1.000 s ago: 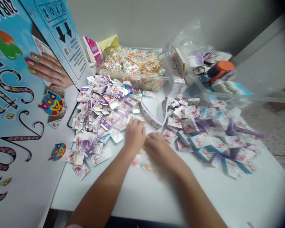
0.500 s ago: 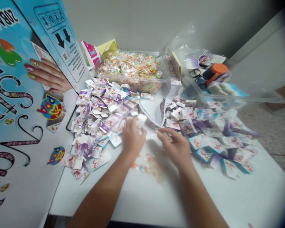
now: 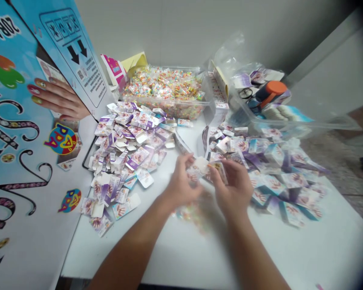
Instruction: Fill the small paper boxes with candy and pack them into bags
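In the head view my left hand (image 3: 183,183) grips a small printed cardboard box (image 3: 195,171) with its white flap raised. Close on its right, my right hand (image 3: 233,183) pinches a small flat item with a yellowish, printed face (image 3: 220,172); its kind is unclear. The item's edge is at the box's open end, and I cannot tell whether it is inside. Beneath the hands lie blurred clear packets of coloured bits (image 3: 191,215) on the white table (image 3: 181,249). A curved printed strip (image 3: 181,141) stands just behind the hands.
Small boxes, many with open flaps, are heaped on the left (image 3: 130,149); more boxes (image 3: 278,181) lie on the right. Behind stands a clear bin (image 3: 169,102) of coloured packets. A second clear tub (image 3: 260,121) holds an orange-lidded bottle (image 3: 270,94). A large printed carton (image 3: 48,169) borders the left.
My left hand has moved right from the left heap, bringing a box with it. My right hand has shifted slightly right, and its item now meets the box.
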{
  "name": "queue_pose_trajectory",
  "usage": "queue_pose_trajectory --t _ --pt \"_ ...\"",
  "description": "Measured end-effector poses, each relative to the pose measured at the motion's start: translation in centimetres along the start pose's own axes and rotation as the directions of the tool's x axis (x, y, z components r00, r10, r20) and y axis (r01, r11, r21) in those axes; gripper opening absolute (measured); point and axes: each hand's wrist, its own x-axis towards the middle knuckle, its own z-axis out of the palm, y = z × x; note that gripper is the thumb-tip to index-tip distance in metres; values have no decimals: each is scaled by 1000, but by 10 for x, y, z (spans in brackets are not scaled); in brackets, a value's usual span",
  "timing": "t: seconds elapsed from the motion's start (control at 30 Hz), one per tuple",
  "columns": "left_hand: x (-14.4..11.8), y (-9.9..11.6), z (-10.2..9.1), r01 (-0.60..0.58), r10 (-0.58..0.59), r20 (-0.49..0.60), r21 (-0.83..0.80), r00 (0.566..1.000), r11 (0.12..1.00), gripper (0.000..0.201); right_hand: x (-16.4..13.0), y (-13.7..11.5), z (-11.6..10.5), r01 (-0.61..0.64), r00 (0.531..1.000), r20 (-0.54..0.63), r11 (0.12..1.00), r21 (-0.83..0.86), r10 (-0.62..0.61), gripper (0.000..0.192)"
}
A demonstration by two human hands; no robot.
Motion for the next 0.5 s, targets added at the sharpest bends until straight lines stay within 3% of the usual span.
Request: queue_pose_trajectory --t 0.1,0.2,0.4,0.5 --pt "0 -3 -2 -27 27 14 36 1000 999 81 3 -1 -3 212 977 62 965 -153 -204 21" --pt "1 -9 -3 -72 71 11 148 997 986 81 6 -4 -3 348 936 136 909 -230 -324 19" --pt "3 -12 -5 -188 162 99 386 982 903 71 0 -1 2 440 898 139 862 -251 -418 32" --pt "3 -13 -5 -170 169 39 418 985 893 56 -3 1 2 465 878 237 859 -215 -416 33"
